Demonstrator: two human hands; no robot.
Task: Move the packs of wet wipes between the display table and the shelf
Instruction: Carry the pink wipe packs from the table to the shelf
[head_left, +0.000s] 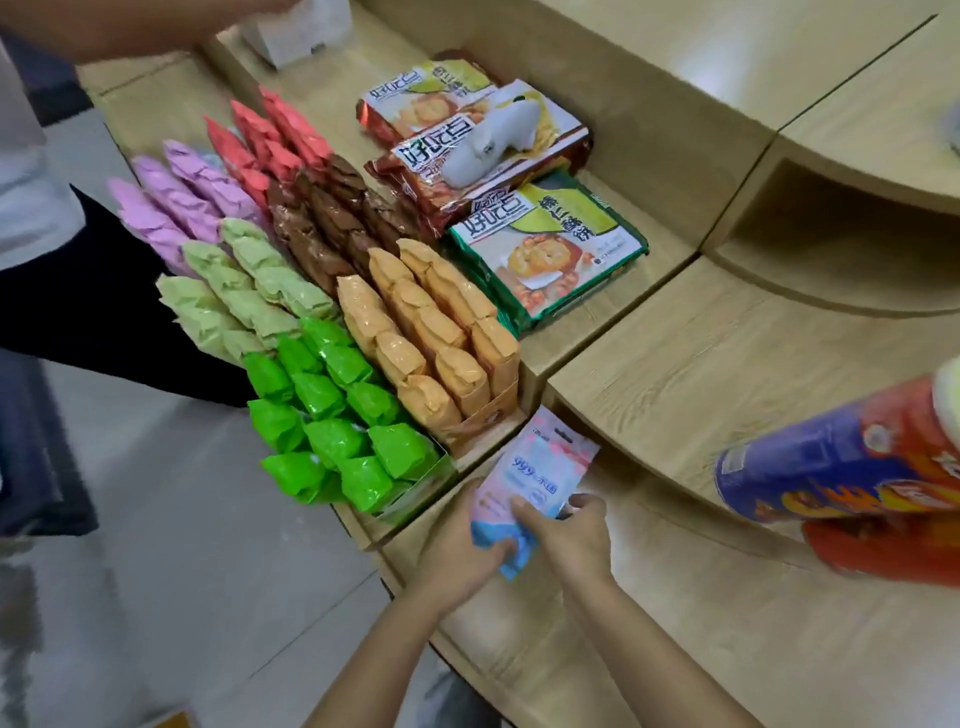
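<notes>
Glossy plastic wipes pack (537, 475), crinkly foil-like sachets (332, 415), seemingly matt wood-grain shelf (727, 374).

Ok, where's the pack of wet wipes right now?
Low centre of the head view, the pack of wet wipes is held by the left hand and right hand, just right of the bright green packets.

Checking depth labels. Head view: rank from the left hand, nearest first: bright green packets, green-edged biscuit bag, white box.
1. bright green packets, just up-left of the left hand, which grips the wet wipes pack.
2. green-edged biscuit bag, farther back, to the right.
3. white box, far end, top of frame.
</notes>
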